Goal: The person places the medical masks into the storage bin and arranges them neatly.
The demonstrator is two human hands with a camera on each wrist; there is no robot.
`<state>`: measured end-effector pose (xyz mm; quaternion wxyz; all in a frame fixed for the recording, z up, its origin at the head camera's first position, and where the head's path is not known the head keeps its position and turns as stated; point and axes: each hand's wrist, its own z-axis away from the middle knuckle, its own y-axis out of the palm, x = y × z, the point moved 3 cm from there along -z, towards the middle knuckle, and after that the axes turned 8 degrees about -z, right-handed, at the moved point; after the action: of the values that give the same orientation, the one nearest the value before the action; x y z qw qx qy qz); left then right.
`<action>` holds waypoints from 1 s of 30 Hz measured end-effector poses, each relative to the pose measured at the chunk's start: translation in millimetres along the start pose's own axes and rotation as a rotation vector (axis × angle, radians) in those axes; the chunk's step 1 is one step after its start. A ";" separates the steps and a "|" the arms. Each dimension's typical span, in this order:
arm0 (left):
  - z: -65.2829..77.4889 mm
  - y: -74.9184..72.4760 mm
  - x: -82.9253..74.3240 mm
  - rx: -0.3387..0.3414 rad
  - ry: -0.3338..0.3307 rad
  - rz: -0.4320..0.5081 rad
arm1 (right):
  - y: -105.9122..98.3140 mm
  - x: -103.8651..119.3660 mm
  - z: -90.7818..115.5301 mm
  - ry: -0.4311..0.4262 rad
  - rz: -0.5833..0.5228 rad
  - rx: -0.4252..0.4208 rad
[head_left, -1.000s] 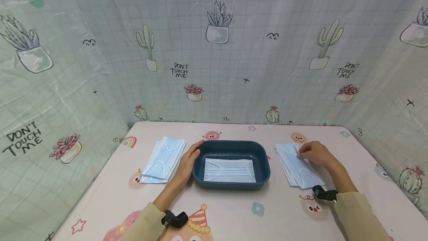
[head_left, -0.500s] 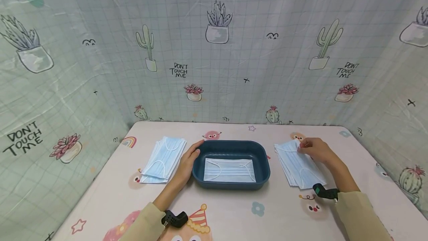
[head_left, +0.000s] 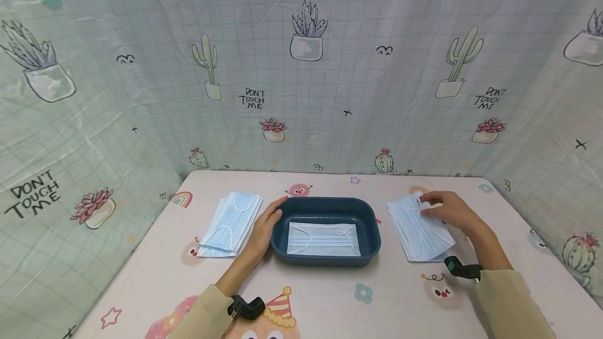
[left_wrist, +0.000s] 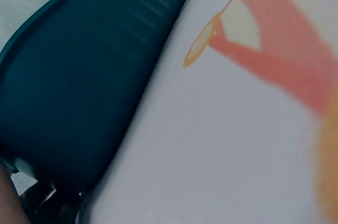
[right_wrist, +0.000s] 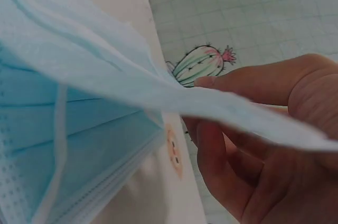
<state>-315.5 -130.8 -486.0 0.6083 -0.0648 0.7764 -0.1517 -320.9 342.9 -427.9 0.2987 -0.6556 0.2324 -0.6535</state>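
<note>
My left hand [head_left: 260, 233] rests along the left side of a dark blue rectangular basin [head_left: 325, 261], its fingers stretched out at the rim. A pleated blue face mask [head_left: 323, 245] lies flat inside the basin. To the right, my right hand [head_left: 451, 210] pinches the far end of the top mask [head_left: 426, 232] on a fanned stack. In the right wrist view that mask [right_wrist: 79, 65] is bowed up from the mask below, its edge at the fingertips [right_wrist: 206, 81]. The left wrist view shows the basin's outer wall [left_wrist: 79, 86], with most of the left hand hidden.
Another stack of face masks [head_left: 231, 226] lies left of the basin, beside the left forearm. A patterned cloth [head_left: 330, 140] hangs behind the table [head_left: 330, 307] and along both sides. Each wrist wears a black camera [head_left: 247, 308].
My right hand has shifted slightly back and to the right, and the near end of the top mask has drawn away from the stack's front edge. Left hand and basin stay put.
</note>
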 end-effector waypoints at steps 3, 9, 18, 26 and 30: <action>0.1 0.0 0.0 0.000 -0.001 -0.002 | -2.0 6.2 2.9 -0.019 0.006 0.022; 0.3 0.0 1.0 -0.001 -0.001 -0.006 | -6.2 16.7 5.5 -0.112 0.004 -0.007; -0.9 0.2 0.0 -0.004 0.000 0.000 | -15.7 36.6 10.0 -0.127 -0.028 -0.058; 0.6 -0.2 -2.0 -0.006 -0.003 -0.008 | -21.6 57.6 17.2 -0.108 -0.035 -0.084; 1.5 0.0 -3.3 0.004 -0.006 -0.013 | -22.2 66.4 23.8 -0.128 -0.028 -0.108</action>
<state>-313.3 -130.1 -483.3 0.6097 -0.0689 0.7739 -0.1569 -296.6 314.7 -364.1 0.2677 -0.7143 0.2385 -0.6010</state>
